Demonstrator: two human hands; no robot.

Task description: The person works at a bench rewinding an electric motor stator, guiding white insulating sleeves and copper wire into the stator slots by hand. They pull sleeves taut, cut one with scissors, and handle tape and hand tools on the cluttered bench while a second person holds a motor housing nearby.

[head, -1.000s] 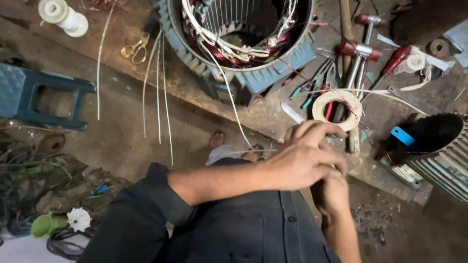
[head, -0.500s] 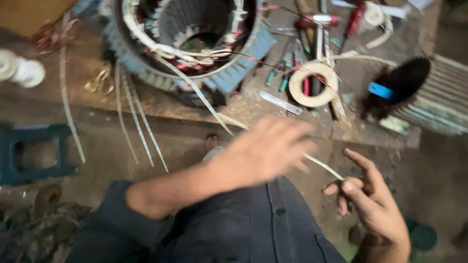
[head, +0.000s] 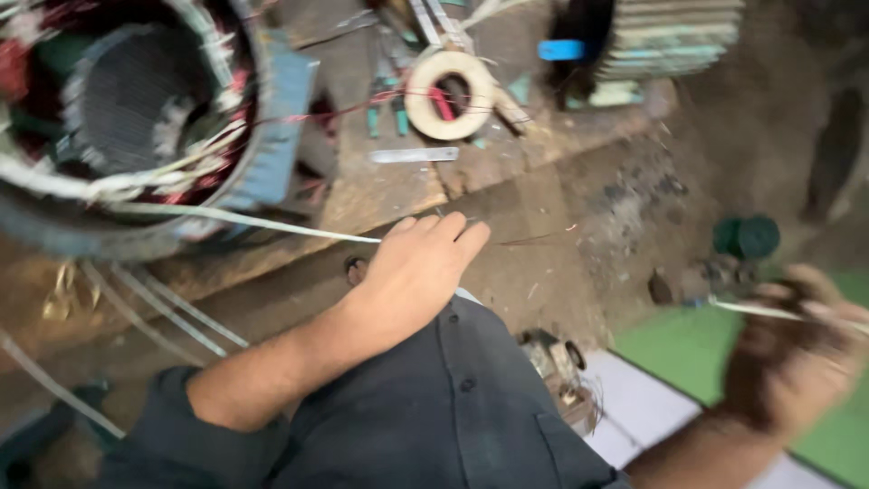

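L hand (head: 418, 269) sits mid-frame over the bench edge, palm down, fingers together and only lightly curled; a white strip (head: 244, 221) meets its fingertips (whether it's pinched or just touched, can't tell). The strip runs left from there to the stator (head: 136, 118), a big round motor shell w/ blue casing and a tangle of white, red and green windings at its rim, top left on the bench (head: 380, 195).

R hand (head: 801, 349) is far right and low, blurred, fingers curled round the end of a second thin white strip (head: 751, 308) that pokes out leftward. The two hands are well apart, w/ the person's dark shirt (head: 453, 417) between and below them.

More loose white strips (head: 154, 312) lie slanted by the bench's front edge, lower left. Behind the L hand: a tape roll (head: 450, 93), cream-coloured, lying flat w/ red-handled tools through and beside it, and a small flat metal bar (head: 414, 155) just in front of it. A ribbed motor housing (head: 670, 41) stands top right w/ a blue bit at its mouth. A dark green round object (head: 747, 237) sits on the floor right of the bench, near the R hand.
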